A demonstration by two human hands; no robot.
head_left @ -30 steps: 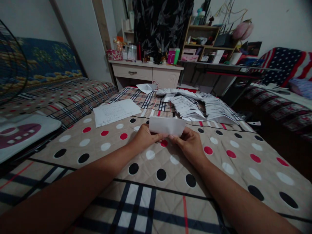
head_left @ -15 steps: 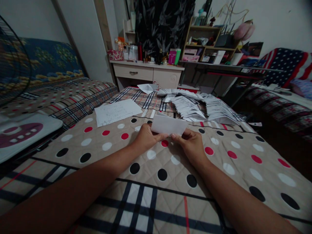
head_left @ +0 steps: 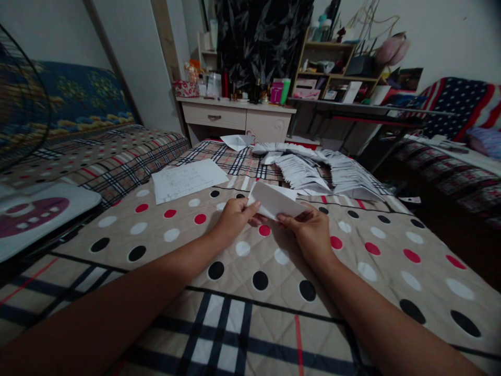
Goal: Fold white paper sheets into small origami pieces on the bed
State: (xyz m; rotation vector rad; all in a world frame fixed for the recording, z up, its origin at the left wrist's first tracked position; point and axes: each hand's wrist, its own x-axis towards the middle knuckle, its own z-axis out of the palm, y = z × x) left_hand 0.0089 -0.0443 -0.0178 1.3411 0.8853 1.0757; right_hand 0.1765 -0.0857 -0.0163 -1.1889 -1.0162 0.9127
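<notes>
A folded white paper (head_left: 274,201) is held just above the dotted quilt (head_left: 376,271) in the middle of the view. My left hand (head_left: 234,218) pinches its left end with thumb and fingertips. My right hand (head_left: 311,230) is closed on its lower right edge. The paper tilts, with its left end raised. Beyond it lie rows of several folded white papers (head_left: 324,175) spread across the bed. A flat written sheet (head_left: 186,179) rests to the left.
A folded paper shape (head_left: 236,141) sits at the far edge of the bed. Behind stand a pale dresser (head_left: 235,117) with bottles and a cluttered shelf (head_left: 332,65). A fan grille (head_left: 19,104) is at far left, another bed (head_left: 450,151) at right.
The paper has turned from facing me upright to lying tilted and flatter, its left end lifted. Both hands shifted slightly along its edges and kept hold.
</notes>
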